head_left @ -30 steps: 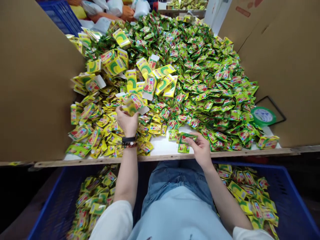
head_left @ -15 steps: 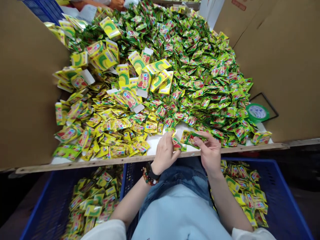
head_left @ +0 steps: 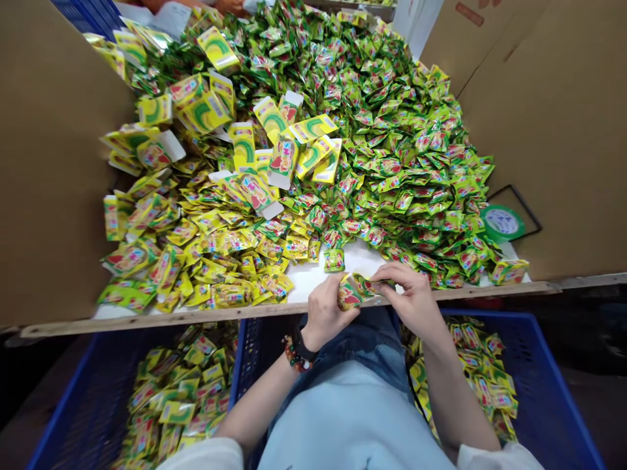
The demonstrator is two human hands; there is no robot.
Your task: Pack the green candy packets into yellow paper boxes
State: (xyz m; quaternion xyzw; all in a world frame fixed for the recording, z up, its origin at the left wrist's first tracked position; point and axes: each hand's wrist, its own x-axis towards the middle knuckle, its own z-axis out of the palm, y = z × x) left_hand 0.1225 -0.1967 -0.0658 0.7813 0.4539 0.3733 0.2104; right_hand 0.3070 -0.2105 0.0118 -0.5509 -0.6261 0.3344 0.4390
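My left hand is closed around a small yellow, green and red carton at the table's front edge. Opposite it, my right hand pinches a green candy packet, whose near end meets the right end of the carton. How far the packet reaches into the carton is hidden. One loose green sachet lies on the white tabletop just beyond both hands.
Ahead is a heap of green sachets, with yellow sachets at left and several flattened or open cartons on top. Cardboard walls flank it. A green tape roll sits right. Blue crates with filled cartons stand below.
My right hand has brought the green packet down and left against the carton. My left hand has dropped slightly towards me, leaving the loose green sachet in full view.
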